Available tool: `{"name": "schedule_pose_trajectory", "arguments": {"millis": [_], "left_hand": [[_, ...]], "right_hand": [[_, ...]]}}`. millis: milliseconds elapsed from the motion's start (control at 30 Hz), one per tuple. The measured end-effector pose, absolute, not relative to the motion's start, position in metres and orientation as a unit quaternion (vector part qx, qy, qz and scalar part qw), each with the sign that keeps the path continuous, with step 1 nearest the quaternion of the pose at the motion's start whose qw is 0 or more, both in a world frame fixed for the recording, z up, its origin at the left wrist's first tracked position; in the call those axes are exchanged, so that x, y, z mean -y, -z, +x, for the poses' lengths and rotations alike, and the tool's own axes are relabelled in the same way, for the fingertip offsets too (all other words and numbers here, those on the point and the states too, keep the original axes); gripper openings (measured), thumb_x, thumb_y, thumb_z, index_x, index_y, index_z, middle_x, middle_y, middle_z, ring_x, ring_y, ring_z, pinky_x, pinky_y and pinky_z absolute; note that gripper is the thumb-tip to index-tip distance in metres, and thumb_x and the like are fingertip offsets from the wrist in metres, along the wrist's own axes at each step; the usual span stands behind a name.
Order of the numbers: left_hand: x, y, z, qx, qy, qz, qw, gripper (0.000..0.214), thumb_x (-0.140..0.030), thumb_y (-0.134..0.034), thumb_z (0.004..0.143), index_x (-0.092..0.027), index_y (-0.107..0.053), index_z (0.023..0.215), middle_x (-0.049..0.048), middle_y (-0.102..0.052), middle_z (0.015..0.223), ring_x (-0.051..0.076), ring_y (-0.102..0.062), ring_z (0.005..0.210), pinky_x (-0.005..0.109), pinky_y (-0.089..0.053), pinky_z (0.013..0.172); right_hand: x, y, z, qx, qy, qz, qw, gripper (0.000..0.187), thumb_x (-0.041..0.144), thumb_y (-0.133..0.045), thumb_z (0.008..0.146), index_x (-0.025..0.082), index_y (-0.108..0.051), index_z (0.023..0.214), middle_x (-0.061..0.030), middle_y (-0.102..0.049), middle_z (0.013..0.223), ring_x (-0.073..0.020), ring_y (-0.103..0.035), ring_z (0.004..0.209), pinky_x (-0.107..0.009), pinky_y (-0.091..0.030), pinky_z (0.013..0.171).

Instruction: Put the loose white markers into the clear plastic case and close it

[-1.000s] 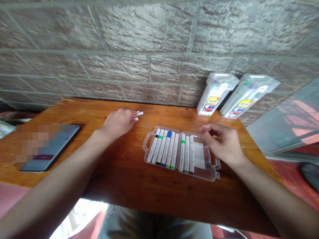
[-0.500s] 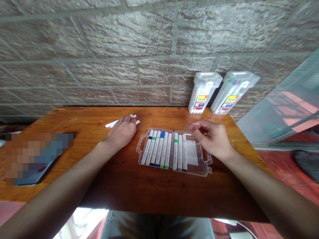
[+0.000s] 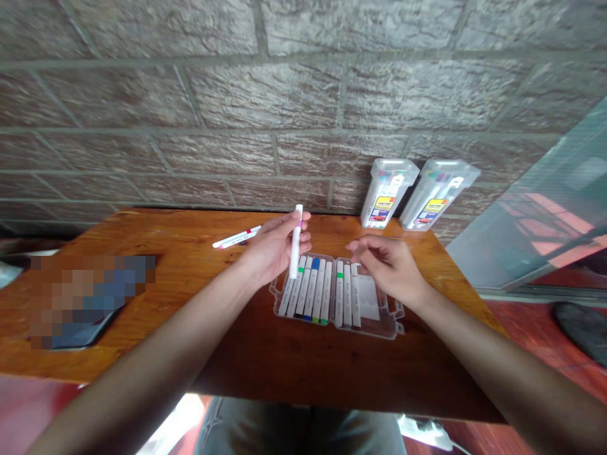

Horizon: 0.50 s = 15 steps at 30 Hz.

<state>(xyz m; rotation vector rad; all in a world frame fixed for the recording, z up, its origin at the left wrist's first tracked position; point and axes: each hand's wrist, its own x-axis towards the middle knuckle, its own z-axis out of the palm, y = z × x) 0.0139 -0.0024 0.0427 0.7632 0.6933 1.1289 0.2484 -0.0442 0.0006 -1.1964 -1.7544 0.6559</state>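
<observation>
Left fingers (image 3: 306, 237): closed round one white marker (image 3: 294, 253), and it's a clear grip, the left hand (image 3: 268, 249) turned so the shaft faces the camera.
Held marker: stands almost upright in view, leaning slightly; it runs in front of the fingers, thumb alongside its purple ring, tips peeping out on the right of the shaft.
Marker ends: the top pokes up above the thumb, while the lower end drops below the fingers and overlaps the open case (image 3: 395, 320) in view; whether it touches anything there, I cannot tell.
Right fingers (image 3: 361, 252): curled in, thumb and index near each other; whether the tips meet is too small to tell. That right hand (image 3: 391, 262) is over the far right part of the case.
Clear case: lies flat and opened out, six markers in the left half, three in the right half, with a white card (image 3: 368, 298) beside those three.
Loose markers (image 3: 234, 240): on the table just left of the left hand, slanting, one showing a red band, their right ends running up to the hand.
Marker boxes (image 3: 406, 201): two of them, standing side by side at the back right, near the wall (image 3: 303, 95).
Wooden table (image 3: 284, 360): carries it all, a phone (image 3: 92, 332) lying well off to the left, partly blurred out.
</observation>
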Motion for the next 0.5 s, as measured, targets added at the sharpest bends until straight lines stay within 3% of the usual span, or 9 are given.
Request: {"name": "schedule_pose_trajectory", "arguments": {"millis": [67,200,333,400,500], "left_hand": [[0.005,-0.044,0.024,-0.305,-0.544,0.275,0.732,0.018,-0.014,-0.059,0.104,-0.010,-0.072,0.092,0.0030,-0.064,0.078,0.010,-0.065,0.068,0.024,-0.062,0.070],[0.010,-0.041,0.034,-0.283,-0.545,0.251,0.748,0.021,-0.015,-0.056,0.107,-0.011,-0.073,0.096,0.0046,-0.071,0.084,0.014,-0.073,0.080,0.036,-0.065,0.090],[0.011,-0.032,0.031,-0.248,-0.554,0.304,0.734,0.020,-0.021,-0.060,0.106,-0.012,-0.077,0.100,0.0049,-0.071,0.084,0.016,-0.075,0.085,0.033,-0.064,0.088],[0.010,-0.026,0.025,-0.235,-0.576,0.360,0.695,0.016,-0.027,-0.070,0.100,-0.014,-0.078,0.099,0.0040,-0.071,0.087,0.014,-0.072,0.085,0.030,-0.062,0.086],[0.007,-0.017,0.011,-0.256,-0.560,0.440,0.653,0.027,-0.040,-0.084,0.088,-0.014,-0.080,0.094,0.0033,-0.071,0.086,0.013,-0.069,0.079,0.025,-0.060,0.077]], "right_hand": [[0.047,-0.009,0.235,0.720,-0.310,-0.464,0.413,0.050,0.058,-0.057,0.104,0.018,-0.073,0.077,-0.0029,-0.069,0.067,-0.0136,-0.059,0.054,-0.027,-0.045,0.053],[0.055,-0.020,0.209,0.703,-0.438,-0.426,0.364,0.048,0.060,-0.055,0.104,0.019,-0.072,0.087,-0.0019,-0.069,0.074,-0.0133,-0.061,0.062,-0.026,-0.049,0.059],[0.055,-0.019,0.195,0.670,-0.497,-0.397,0.382,0.044,0.060,-0.062,0.101,0.019,-0.068,0.088,0.0015,-0.064,0.072,-0.0100,-0.053,0.054,-0.024,-0.043,0.050],[0.053,-0.018,0.196,0.670,-0.480,-0.403,0.398,0.042,0.057,-0.064,0.101,0.018,-0.068,0.086,0.0016,-0.063,0.072,-0.0089,-0.049,0.053,-0.023,-0.040,0.050],[0.052,-0.017,0.204,0.667,-0.435,-0.424,0.432,0.036,0.050,-0.073,0.096,0.017,-0.073,0.084,0.0003,-0.064,0.072,-0.0110,-0.054,0.062,-0.024,-0.044,0.058]]}}
